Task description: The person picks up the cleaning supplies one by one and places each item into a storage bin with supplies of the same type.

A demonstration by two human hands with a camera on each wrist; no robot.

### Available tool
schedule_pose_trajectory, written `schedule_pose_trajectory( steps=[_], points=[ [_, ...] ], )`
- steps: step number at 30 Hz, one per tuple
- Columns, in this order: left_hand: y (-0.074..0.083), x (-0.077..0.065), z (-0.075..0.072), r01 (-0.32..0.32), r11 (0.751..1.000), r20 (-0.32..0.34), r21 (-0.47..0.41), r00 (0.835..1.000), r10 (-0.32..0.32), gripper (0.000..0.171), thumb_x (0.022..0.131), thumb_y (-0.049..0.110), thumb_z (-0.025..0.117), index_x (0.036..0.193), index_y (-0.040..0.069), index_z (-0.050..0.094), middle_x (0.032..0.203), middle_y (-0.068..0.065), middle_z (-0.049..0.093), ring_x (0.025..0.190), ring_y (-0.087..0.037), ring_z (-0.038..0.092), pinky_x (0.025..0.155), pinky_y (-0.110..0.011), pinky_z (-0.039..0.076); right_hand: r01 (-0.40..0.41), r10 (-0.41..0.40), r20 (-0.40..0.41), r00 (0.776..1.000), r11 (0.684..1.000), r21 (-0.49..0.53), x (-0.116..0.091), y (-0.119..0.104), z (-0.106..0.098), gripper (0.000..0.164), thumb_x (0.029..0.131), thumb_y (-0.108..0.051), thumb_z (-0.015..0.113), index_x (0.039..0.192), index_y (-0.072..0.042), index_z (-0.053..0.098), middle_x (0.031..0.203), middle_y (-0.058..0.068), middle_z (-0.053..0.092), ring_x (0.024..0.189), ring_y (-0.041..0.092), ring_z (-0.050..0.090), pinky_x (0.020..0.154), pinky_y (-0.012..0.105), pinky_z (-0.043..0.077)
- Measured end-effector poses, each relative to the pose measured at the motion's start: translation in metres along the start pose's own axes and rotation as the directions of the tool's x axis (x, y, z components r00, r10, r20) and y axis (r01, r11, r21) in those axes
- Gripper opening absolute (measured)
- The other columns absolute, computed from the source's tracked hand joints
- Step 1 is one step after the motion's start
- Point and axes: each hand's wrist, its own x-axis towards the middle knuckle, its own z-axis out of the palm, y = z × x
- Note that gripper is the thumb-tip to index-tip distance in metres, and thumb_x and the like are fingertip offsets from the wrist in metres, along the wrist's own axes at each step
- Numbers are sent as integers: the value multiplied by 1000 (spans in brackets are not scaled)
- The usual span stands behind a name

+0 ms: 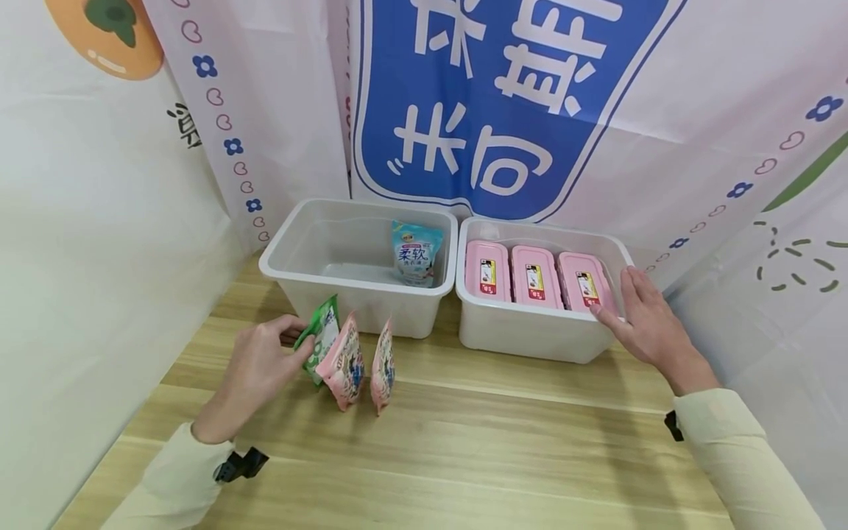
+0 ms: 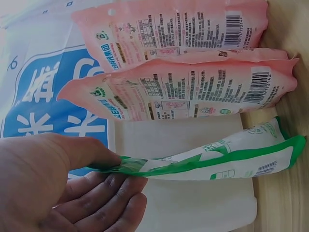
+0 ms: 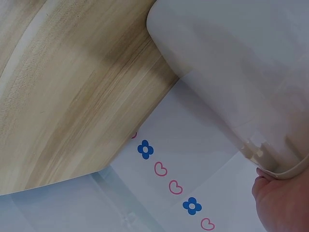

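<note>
My left hand (image 1: 255,364) pinches a green-and-white pouch (image 1: 322,340) by its upper part between thumb and fingers. In the left wrist view this green-edged pouch (image 2: 217,159) extends from the fingertips down to the tabletop. Just to its right, two pink printed pouches (image 1: 346,364) stand upright on the table, a small gap between them. My right hand (image 1: 645,320) rests at the right front corner of the right white bin (image 1: 530,335), fingers extended along the side rim and thumb over the front rim. Three pink lidded boxes (image 1: 535,272) stand side by side in that bin.
The left white bin (image 1: 351,294) stands beside the right one, a blue pouch (image 1: 415,254) upright at its right end. Behind both bins hangs a printed cloth (image 1: 483,110). White sheets enclose the wooden table (image 1: 464,456) at the sides.
</note>
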Motion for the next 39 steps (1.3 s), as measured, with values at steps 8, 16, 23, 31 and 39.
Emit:
schedule_pose_trajectory(
  steps=[8,16,23,31,39],
  points=[
    [-5,1,-1,-25,1000,-39,-4,999,25,14,91,0,76,103,-7,77,86,-21,79,65,-20,70,51,-19,51,-3,3,0,1000,1000,2,0,-1,-1,100,107,-63,41,167,0,-8,176,29,-6,163,52,-1,125,77,12],
    [-9,2,-5,-29,1000,-30,-10,999,29,16,94,1,75,107,-7,77,93,-26,79,61,-15,65,48,-19,48,9,-9,-14,1000,1000,-1,0,-1,-1,100,107,-62,42,167,2,-5,175,30,-3,163,52,1,126,76,12],
    [-10,5,-8,-39,999,-24,7,999,39,15,94,1,75,106,-6,77,92,-25,79,53,-6,54,43,-21,44,4,-4,-8,1000,1000,-2,0,-1,-1,100,107,-62,42,167,2,-5,176,29,-4,163,51,0,126,76,12],
    [-12,9,-11,-80,997,-15,9,997,80,12,93,-1,77,104,-7,78,93,-26,79,59,-13,66,47,-19,49,9,-8,-17,1000,1000,6,0,-1,0,99,107,-62,42,167,4,-4,176,29,-4,162,52,1,125,77,12],
    [-12,13,-14,-113,994,-32,2,993,113,11,92,-1,78,102,-6,79,93,-26,80,65,-19,72,50,-20,51,-1,1,-1,1000,1000,4,1,0,0,99,107,-62,41,167,2,-5,176,29,-5,163,52,-1,125,78,12]
  ],
)
